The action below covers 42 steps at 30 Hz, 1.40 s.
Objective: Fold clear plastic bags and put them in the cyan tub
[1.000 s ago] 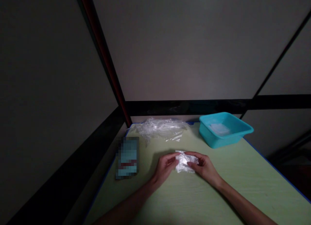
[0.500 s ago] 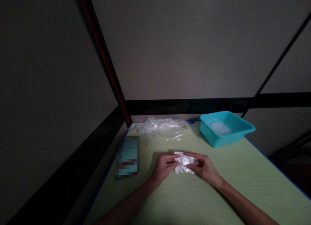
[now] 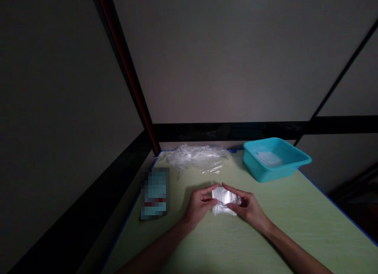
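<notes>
A small, shiny, clear plastic packet [image 3: 224, 196] lies flat between my hands, low over the pale green table. My left hand [image 3: 200, 203] pinches its left side, thumb at the near part and index finger along the far edge. On the right side, my right hand [image 3: 247, 205] grips it the same way, with the thumb pressed on its near part. The two index fingertips almost meet at the packet's far edge. Wrinkles run across its lower part.
Crumpled clear plastic [image 3: 196, 157] lies along the table's back edge. A turquoise basin [image 3: 274, 173] with a whitish flat item inside stands at the back right. A pixelated flat object [image 3: 155, 193] rests at the left edge. Walls rise behind and left of the table [image 3: 295, 219].
The packet's upper part looks flatter and smoother than before. My index fingers have moved to its far edge, closer together. The view has shifted slightly.
</notes>
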### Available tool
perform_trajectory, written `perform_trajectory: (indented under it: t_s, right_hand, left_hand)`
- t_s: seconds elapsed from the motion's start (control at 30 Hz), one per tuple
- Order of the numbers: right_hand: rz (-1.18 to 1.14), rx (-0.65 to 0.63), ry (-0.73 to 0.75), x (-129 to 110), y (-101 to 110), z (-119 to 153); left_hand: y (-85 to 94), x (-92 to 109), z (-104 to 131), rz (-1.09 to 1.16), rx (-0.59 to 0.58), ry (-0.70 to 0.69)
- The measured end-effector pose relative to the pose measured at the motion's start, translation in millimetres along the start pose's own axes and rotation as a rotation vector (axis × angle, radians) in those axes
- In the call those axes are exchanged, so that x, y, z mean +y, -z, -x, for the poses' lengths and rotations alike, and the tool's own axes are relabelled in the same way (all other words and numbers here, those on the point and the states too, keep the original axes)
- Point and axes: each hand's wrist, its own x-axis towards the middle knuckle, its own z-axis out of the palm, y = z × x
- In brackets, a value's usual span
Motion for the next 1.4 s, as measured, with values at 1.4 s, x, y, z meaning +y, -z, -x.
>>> perform_trajectory:
  t_s: [1.4]
  right_hand:
    - [0.26, 0.167, 0.07, -61, 56, -18]
  left_hand:
    - [-5.9, 8, -21, 0.03, 0.081, 0.006]
